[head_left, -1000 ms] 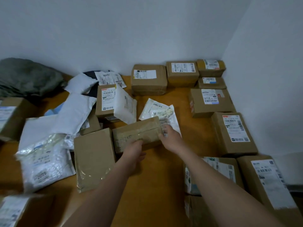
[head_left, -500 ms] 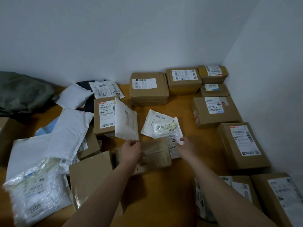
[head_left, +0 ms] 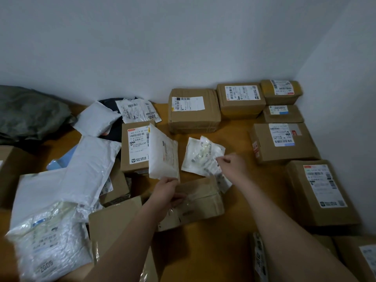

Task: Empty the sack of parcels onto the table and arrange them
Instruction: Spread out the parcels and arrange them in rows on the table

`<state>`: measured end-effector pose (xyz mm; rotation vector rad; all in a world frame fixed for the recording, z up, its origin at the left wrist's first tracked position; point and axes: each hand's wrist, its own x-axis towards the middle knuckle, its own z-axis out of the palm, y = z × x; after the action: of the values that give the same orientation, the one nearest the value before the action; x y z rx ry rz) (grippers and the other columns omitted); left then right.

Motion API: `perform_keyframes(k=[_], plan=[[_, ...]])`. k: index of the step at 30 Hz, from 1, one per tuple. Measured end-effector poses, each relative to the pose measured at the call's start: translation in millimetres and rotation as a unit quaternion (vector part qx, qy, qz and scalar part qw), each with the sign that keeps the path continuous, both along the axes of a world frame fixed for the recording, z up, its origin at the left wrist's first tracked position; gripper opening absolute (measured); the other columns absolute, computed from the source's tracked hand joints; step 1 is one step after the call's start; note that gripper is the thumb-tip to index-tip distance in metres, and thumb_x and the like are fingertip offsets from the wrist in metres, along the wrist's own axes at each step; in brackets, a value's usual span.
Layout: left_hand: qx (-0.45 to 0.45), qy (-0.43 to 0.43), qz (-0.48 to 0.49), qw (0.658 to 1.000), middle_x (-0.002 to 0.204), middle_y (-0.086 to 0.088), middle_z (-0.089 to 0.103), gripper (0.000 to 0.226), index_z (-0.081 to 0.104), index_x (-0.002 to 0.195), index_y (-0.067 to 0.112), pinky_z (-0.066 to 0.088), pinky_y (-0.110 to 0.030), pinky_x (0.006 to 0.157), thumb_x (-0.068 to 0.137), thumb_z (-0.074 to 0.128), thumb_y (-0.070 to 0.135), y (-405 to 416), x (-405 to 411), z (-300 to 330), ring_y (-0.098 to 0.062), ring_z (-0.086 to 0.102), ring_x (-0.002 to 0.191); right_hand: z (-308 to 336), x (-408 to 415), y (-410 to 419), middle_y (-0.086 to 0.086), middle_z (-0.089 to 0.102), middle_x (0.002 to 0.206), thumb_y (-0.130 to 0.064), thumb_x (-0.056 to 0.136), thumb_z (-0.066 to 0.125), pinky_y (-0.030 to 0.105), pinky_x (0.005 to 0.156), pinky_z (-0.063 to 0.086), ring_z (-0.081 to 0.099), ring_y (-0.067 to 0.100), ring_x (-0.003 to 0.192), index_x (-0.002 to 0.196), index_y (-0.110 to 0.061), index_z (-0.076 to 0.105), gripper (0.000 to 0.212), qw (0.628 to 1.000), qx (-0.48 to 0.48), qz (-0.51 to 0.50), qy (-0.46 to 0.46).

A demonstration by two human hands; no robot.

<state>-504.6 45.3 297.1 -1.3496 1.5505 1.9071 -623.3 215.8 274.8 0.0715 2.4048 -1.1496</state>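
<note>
While the taped brown box (head_left: 195,202) is now sitting on the counter (head_left: 234,237), the left hand (head_left: 165,193) is pinching a white padded mailer (head_left: 162,155) by its bottom edge, and the right hand (head_left: 232,165), having let go, is pinching the crinkly plastic pouch (head_left: 200,155).

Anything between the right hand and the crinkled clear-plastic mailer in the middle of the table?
Nothing visible. The right hand is already at the near-right edge of the crinkled clear-plastic mailer, fingers on it. The mailer's near corner runs behind the taped brown cardboard box the left hand rests on.
</note>
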Motion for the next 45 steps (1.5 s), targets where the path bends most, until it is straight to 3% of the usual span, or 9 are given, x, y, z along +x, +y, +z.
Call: perform_keyframes(k=[5, 8, 11, 15, 26, 33, 36, 40, 45], plan=[[-0.042, -0.007, 0.041, 0.998, 0.113, -0.016, 0.054, 0.017, 0.052, 0.113, 0.011, 0.055, -0.033, 0.062, 0.097, 0.047, 0.012, -1, 0, 3, -0.025, 0.067, 0.071, 23, 3, -9, -0.015, 0.032, 0.139, -0.012, 0.094, 0.056, 0.020, 0.068, 0.052, 0.054, 0.007, 0.104, 0.125, -0.023, 0.061, 0.033, 0.992, -0.124, -0.025, 0.016], [-0.155, -0.055, 0.015, 0.986, 0.135, -0.015, 0.033, 0.032, 0.051, 0.125, 0.009, 0.052, -0.030, 0.056, 0.095, 0.051, 0.018, 0, 5, 3, -0.027, 0.061, 0.072, 18, 20, 1, 0.005, 0.045, 0.142, -0.019, 0.097, 0.051, 0.024, 0.073, 0.045, 0.054, 0.013, 0.103, 0.129, -0.016, 0.057, 0.032, 0.997, -0.054, -0.011, -0.055], [-0.201, -0.136, 0.010, 0.970, 0.141, -0.015, 0.023, 0.041, 0.048, 0.125, 0.003, 0.056, -0.035, 0.067, 0.093, 0.053, 0.028, 2, 9, 3, -0.028, 0.051, 0.081, 10, 46, 12, 0.003, 0.037, 0.150, -0.046, 0.101, 0.038, 0.046, 0.098, 0.040, 0.042, 0.028, 0.130, 0.146, -0.025, 0.036, 0.049, 0.978, -0.037, 0.015, -0.204], [-0.164, -0.156, 0.009, 0.974, 0.120, -0.016, 0.049, 0.037, 0.055, 0.114, 0.007, 0.060, -0.039, 0.071, 0.088, 0.052, 0.033, 7, 10, 0, -0.032, 0.060, 0.093, 10, 64, 24, -0.001, 0.026, 0.156, -0.070, 0.091, 0.030, 0.070, 0.100, 0.030, 0.026, 0.037, 0.141, 0.148, -0.041, 0.024, 0.064, 0.939, -0.106, -0.015, -0.327], [-0.160, -0.062, 0.088, 0.981, 0.095, -0.014, 0.064, 0.032, 0.055, 0.089, 0.005, 0.051, -0.038, 0.072, 0.096, 0.048, 0.036, 30, 23, 18, -0.028, 0.062, 0.086, 25, 36, 85, 0.007, 0.042, 0.148, -0.058, 0.099, 0.027, 0.048, 0.108, 0.033, 0.043, 0.029, 0.132, 0.144, -0.020, 0.041, 0.060, 0.973, -0.007, -0.144, -0.178], [-0.101, -0.050, 0.053, 0.992, 0.109, -0.014, 0.063, 0.039, 0.056, 0.120, 0.006, 0.046, -0.031, 0.066, 0.099, 0.040, 0.035, 43, 23, 12, -0.027, 0.061, 0.095, 27, 53, 90, 0.008, 0.042, 0.146, -0.050, 0.100, 0.037, 0.049, 0.104, 0.039, 0.045, 0.029, 0.130, 0.145, -0.021, 0.038, 0.054, 0.965, -0.046, -0.150, -0.212], [-0.095, -0.036, 0.043, 0.994, 0.102, -0.012, 0.063, 0.032, 0.057, 0.110, 0.008, 0.041, -0.028, 0.057, 0.101, 0.038, 0.032, 48, 23, 16, -0.020, 0.058, 0.080, 33, 56, 89, 0.007, 0.045, 0.144, -0.048, 0.101, 0.035, 0.048, 0.103, 0.040, 0.045, 0.029, 0.129, 0.142, -0.020, 0.043, 0.050, 0.971, -0.048, -0.121, -0.202], [-0.122, -0.013, 0.080, 0.989, 0.103, -0.012, 0.062, 0.027, 0.055, 0.111, 0.010, 0.043, -0.027, 0.058, 0.100, 0.042, 0.031, 42, 23, 20, -0.019, 0.058, 0.082, 40, 56, 89, 0.005, 0.064, 0.116, -0.049, 0.102, 0.029, 0.041, 0.098, 0.043, 0.057, 0.024, 0.109, 0.097, -0.016, 0.067, 0.051, 0.979, 0.062, 0.008, -0.194], [-0.122, -0.002, 0.052, 0.991, 0.091, -0.004, 0.057, 0.033, 0.053, 0.122, 0.010, 0.039, -0.029, 0.065, 0.101, 0.040, 0.032, 41, 26, 23, -0.015, 0.053, 0.078, 42, 61, 81, 0.003, 0.059, 0.128, -0.046, 0.100, 0.038, 0.038, 0.095, 0.046, 0.055, 0.020, 0.114, 0.119, -0.018, 0.061, 0.041, 0.981, 0.066, 0.075, -0.166]])
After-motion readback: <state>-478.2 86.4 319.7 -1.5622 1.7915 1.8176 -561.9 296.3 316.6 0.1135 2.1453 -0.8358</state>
